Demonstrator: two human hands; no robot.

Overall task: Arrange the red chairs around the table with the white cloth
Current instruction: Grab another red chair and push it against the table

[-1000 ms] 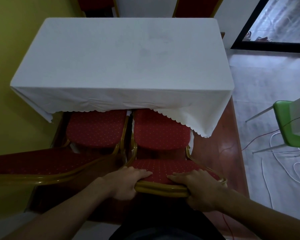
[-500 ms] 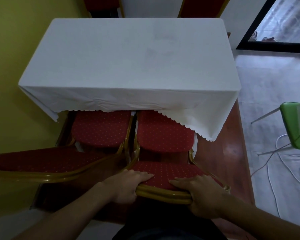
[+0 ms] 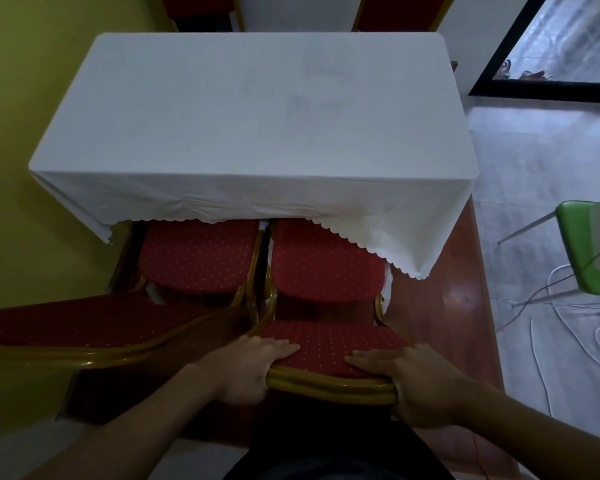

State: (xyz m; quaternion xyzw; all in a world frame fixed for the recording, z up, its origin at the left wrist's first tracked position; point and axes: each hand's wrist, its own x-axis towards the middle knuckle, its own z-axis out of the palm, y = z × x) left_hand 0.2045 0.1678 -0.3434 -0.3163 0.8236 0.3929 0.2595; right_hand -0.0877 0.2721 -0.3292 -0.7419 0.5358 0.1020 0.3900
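Observation:
A table under a white cloth (image 3: 250,133) fills the middle of the head view. Two red chairs with gold frames stand side by side at its near edge, seats partly under the cloth's hem. My left hand (image 3: 246,367) and my right hand (image 3: 413,382) grip the top of the right chair's backrest (image 3: 329,348), one at each end. Its seat (image 3: 326,265) lies just ahead of my hands. The left chair (image 3: 198,258) has its backrest (image 3: 84,323) at the lower left. The backs of two more red chairs (image 3: 395,12) show beyond the table's far edge.
A yellow wall (image 3: 18,98) runs close along the table's left side. A green plastic chair (image 3: 589,251) stands at the right on the pale floor, with white and red cables (image 3: 541,341) around it. A dark-framed glass door (image 3: 568,46) is at the back right.
The table and chairs sit slightly higher and more centred in view, as my head has shifted. Both hands keep the same grip on the right chair's backrest.

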